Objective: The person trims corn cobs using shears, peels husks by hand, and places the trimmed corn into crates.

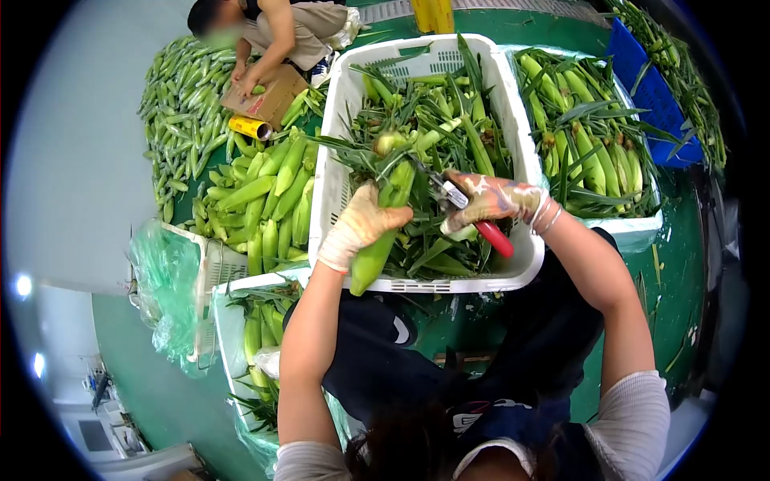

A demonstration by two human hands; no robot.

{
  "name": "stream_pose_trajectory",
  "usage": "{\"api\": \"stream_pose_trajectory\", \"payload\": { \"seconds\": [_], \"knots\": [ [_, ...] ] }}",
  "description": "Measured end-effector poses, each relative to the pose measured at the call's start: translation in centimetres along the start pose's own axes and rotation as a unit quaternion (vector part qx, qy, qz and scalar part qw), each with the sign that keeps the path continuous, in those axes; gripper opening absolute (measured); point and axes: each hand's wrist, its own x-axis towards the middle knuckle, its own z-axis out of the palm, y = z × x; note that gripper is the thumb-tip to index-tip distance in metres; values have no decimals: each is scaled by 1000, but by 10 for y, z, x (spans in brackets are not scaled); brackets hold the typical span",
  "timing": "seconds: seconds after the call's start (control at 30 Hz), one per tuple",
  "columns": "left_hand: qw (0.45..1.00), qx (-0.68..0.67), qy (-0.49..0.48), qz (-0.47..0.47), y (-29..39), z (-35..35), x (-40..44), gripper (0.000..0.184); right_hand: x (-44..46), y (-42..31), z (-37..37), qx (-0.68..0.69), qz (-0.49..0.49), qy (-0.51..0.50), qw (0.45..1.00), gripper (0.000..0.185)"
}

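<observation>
Corn ear (374,255) near pruners (455,196): contact unclear

Left hand (370,220) closed around the corn ear, hiding part of it; ear tilted over near side of white crate (525,136). Right hand (487,197) wrapped on the pruners, grips partly covered. Blade tips lost among leaves (353,149); crate floor buried. Second person (277,30) cut off by top edge.

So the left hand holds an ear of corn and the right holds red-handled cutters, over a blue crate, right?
Not blue: the head view shows a white crate below. The left hand does hold an ear of corn, the right hand red-handled cutters.
</observation>
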Motion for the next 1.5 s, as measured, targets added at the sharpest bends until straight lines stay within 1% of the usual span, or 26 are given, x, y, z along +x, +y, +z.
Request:
{"api": "stream_pose_trajectory", "payload": {
  "seconds": [0.07, 0.13, 0.2, 0.23, 0.27, 0.33, 0.4, 0.47, 0.53, 0.57, 0.6, 0.67, 0.7, 0.77, 0.8, 0.87, 0.93, 1.0, 1.03, 1.07, 1.17, 1.2, 1.3, 1.4, 1.47, 1.5],
  "knots": [
    [994, 49, -94, 8, -22, -6, 6, 55, -4, -10, -4, 49, -40, -58, 996, 49],
    [973, -143, -178, 33, -23, -9, 5, 54, -6, -13, -7, 65, -49, -84, 993, 38],
    [979, -164, -124, -6, -25, -9, 4, 55, -7, -21, -5, 81, 42, -29, 995, 28],
    [981, -176, -75, -41, -27, -11, 5, 56, -5, -18, -2, 49, 19, 40, 998, 23],
    [979, -186, -26, -73, -30, -15, 8, 58, -2, -8, 0, 135, 30, 42, 990, 24],
    [991, -127, 17, -37, -66, -11, 19, 56, -5, -3, 8, 230, 46, 46, 971, 28],
    [975, -209, 35, -61, -62, -7, 21, 55, -17, -15, 12, 204, 30, 38, 978, 29],
    [983, -158, 46, -81, -49, -14, 17, 45, -16, -11, 14, 236, 22, 10, 971, 34],
    [990, -127, -29, -49, -57, -18, 17, 35, -12, -9, 12, 27, 4, -3, 1000, 49],
    [993, -111, -36, 9, -60, -17, 17, 26, -16, -17, 12, -22, 25, 17, 999, 44],
    [992, -97, -40, 66, -62, -16, 16, 21, -16, -18, 11, -52, 30, 9, 998, 52],
    [952, 152, -101, 248, -48, -18, 13, 19, -12, -11, 14, -15, 16, 8, 1000, 57],
    [940, 140, -140, 276, -71, -7, 18, 18, -9, -11, 11, -47, -10, -9, 999, 59],
    [963, 21, -156, 218, -58, -1, 14, 15, -6, -17, 5, -45, -87, -28, 995, 55],
    [929, 99, -139, 330, -75, 0, 19, 14, -7, -23, 4, 24, -97, -60, 993, 38],
    [966, -90, -225, 84, -62, -14, 22, 14, -2, -11, 9, 153, 25, -7, 988, 26],
    [973, -49, -143, 176, -73, -20, 20, 23, -9, -24, 10, 154, 50, 48, 986, 28],
    [940, -317, -128, 8, -52, -24, 13, 45, 17, 7, 12, 288, 57, 201, 934, 28],
    [893, -433, -109, -62, -35, -25, 7, 61, 23, 16, -3, 289, 50, 209, 933, 28],
    [893, -433, -108, -64, -31, -22, 2, 61, 15, 2, -16, 291, -5, 163, 943, 31],
    [863, -484, -142, 11, -20, -14, 11, 82, 24, -16, -11, 200, -92, 188, 957, 42],
    [879, -455, -138, 17, -18, -12, 14, 78, 28, -23, -5, 154, -99, 174, 968, 51],
    [904, -419, -5, 90, -4, -7, 18, 76, 20, -46, 15, 177, -138, 60, 973, 65],
    [919, -374, 122, 26, -11, -17, 16, 57, 37, -29, 40, 0, -128, 163, 978, 51],
    [905, -389, 165, -47, -24, -32, 20, 46, 43, -19, 43, -45, -32, 194, 979, 38],
    [886, -410, 212, -44, -37, -44, 18, 43, 38, -22, 40, 3, 9, 252, 968, 32]
  ]
}}
